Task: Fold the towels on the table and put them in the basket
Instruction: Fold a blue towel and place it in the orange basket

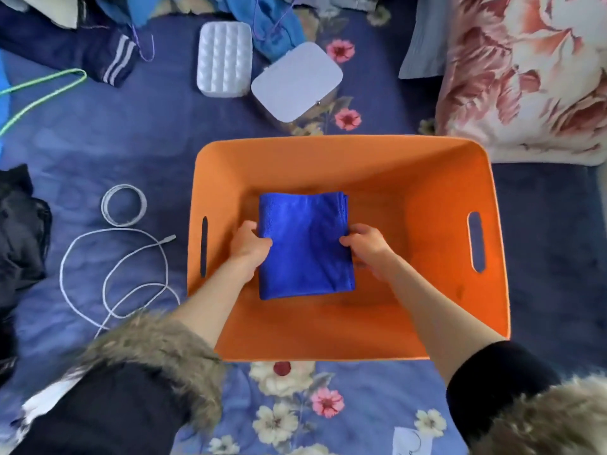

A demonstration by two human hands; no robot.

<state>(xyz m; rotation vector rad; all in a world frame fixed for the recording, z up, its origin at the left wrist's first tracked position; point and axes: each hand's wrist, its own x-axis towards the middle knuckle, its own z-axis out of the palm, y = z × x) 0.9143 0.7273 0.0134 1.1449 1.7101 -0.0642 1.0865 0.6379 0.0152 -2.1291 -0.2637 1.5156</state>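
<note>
A folded blue towel [305, 244] lies flat inside the orange basket [427, 178], left of the basket's middle. My left hand [249, 244] grips the towel's left edge, thumb on top and fingers curled under. At the towel's right edge, my right hand [364, 244] holds it the same way. Both forearms reach down over the basket's near wall. Whether the towel touches the basket floor I cannot tell.
The basket stands on a blue flowered bedsheet [131, 142]. A white cable [115, 277] and a tape roll [124, 205] lie to its left. Two white boxes [295, 80] sit behind it, with clothes [108, 60] at the far left and a floral pillow [525, 77] at the far right.
</note>
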